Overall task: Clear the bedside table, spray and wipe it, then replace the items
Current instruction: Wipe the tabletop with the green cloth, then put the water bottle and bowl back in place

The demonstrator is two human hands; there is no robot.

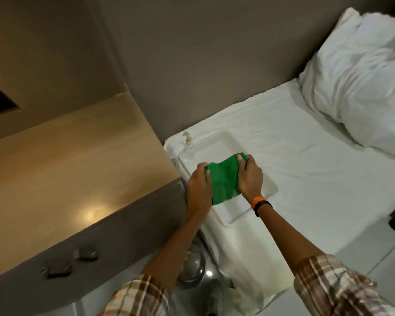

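Bedside table (62, 169) top bare; clearing judged complete. Left hand (198, 188) and right hand (250, 176), 2 in all, grasp green cloth (224, 181) over white tray (267, 190) on bed (294, 160). Next: carry cloth to table and wipe.

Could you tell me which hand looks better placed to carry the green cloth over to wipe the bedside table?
Probably the left hand: it grips the green cloth on the side nearest the bedside table; the right hand is on the bed side.

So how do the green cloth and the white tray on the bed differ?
The green cloth is soft and crumpled, held up between the left hand and right hand; the white tray is rigid and lies flat on the bed. The cloth is vivid and small; the tray is pale and larger. Both sit beside the bedside table.
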